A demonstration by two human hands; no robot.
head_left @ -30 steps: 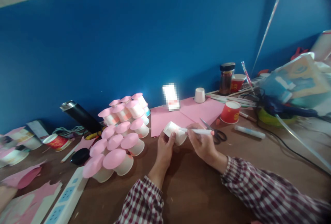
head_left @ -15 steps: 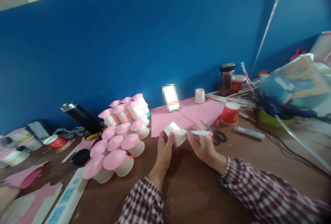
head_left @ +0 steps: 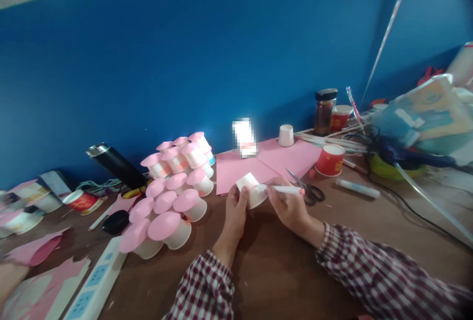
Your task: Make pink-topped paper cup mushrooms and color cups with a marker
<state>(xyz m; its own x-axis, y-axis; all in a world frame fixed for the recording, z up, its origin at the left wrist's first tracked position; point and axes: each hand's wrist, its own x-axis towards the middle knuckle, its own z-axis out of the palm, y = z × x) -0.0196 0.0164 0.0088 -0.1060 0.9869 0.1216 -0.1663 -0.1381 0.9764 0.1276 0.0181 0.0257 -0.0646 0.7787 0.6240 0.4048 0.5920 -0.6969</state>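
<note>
Left hand (head_left: 235,207) is wrapped around a small white paper cup (head_left: 250,188), tipped on its side, flat base turned up and left, held just above the middle of the brown table (head_left: 281,270). Right hand (head_left: 290,206) pinches a white pen (head_left: 283,189) with a pink end, its tip touching the cup's side. Both sleeves are red-and-white check. Left of the hands sits a heap of cups with pink lids (head_left: 173,196). Beyond lie pink paper sheets (head_left: 266,162), black-handled scissors (head_left: 308,189) just right, then a red cup (head_left: 330,160). A white power strip (head_left: 94,283) lies near left. A deep blue wall (head_left: 207,63) stands behind it all.
</note>
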